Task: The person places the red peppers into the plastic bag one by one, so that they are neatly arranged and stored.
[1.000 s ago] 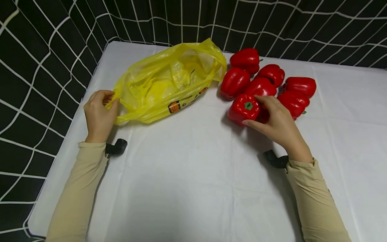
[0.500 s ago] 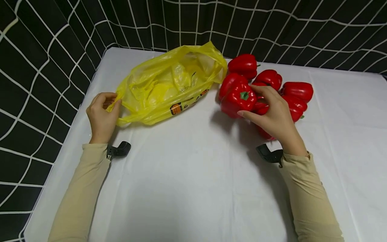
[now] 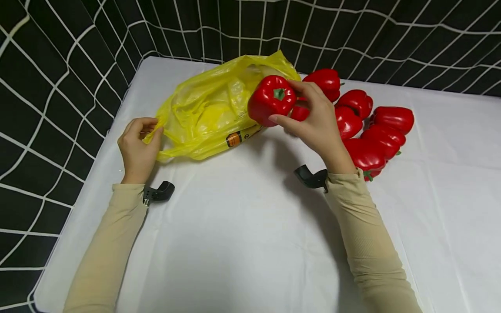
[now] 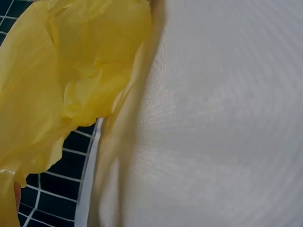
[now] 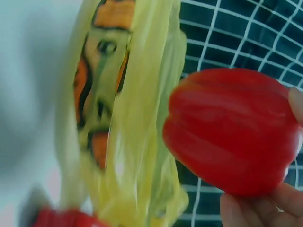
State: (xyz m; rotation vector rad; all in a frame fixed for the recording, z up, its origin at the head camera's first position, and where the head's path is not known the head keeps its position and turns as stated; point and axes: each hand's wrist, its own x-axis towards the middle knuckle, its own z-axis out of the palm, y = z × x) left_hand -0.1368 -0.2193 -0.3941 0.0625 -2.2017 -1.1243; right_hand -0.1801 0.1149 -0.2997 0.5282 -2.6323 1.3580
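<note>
A yellow plastic bag (image 3: pixel 203 111) lies with its mouth spread open on the white table. My left hand (image 3: pixel 139 148) pinches the bag's left edge; in the left wrist view the yellow film (image 4: pixel 94 61) fills the upper left. Held between thumb and fingers of my right hand (image 3: pixel 315 119) is a red bell pepper (image 3: pixel 270 102), its green stem facing the head camera. That pepper overlaps the right part of the bag in the head view. The right wrist view shows the same bell pepper (image 5: pixel 232 130) beside the printed side of the bag (image 5: pixel 137 113).
Several more red bell peppers (image 3: pixel 387 139) lie grouped to the right of the bag, partly behind my right hand and wrist. White netting (image 3: pixel 219 34) over a dark backing borders the table (image 3: pixel 235 226) at the back and left. A small black camera (image 3: pixel 160 191) sits at each wrist.
My right hand has lifted the red bell pepper off the group and carried it left and away from me, over to the bag. My left hand keeps its pinch on the bag's edge.
</note>
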